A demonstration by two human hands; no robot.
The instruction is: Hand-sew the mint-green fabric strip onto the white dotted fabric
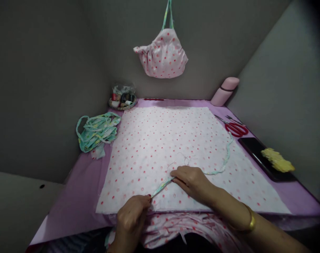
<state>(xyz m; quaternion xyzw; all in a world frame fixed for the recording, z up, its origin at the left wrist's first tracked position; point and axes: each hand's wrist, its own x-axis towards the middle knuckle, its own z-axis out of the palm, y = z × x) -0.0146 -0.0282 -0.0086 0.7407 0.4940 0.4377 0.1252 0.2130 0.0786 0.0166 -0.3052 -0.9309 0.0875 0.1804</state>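
A white fabric square with pink dots (172, 140) lies flat on the purple table cover (78, 196). A thin mint-green fabric strip (223, 161) runs across it, curving to the right. My left hand (130, 219) pinches the strip's near end at the fabric's front edge. My right hand (193, 181), with a gold bangle on the wrist, pinches the same strip a little farther in, holding it taut between the two hands. More dotted fabric (191, 232) hangs over the table's front edge.
A heap of mint-green strips (98, 131) lies at the left. A small basket of thread spools (122, 99) stands at the back. Red scissors (235, 128), a dark tray (257, 149) with a yellow scrap (277, 160) and a pink bottle (225, 91) are at the right. A dotted bag (162, 56) hangs on the wall.
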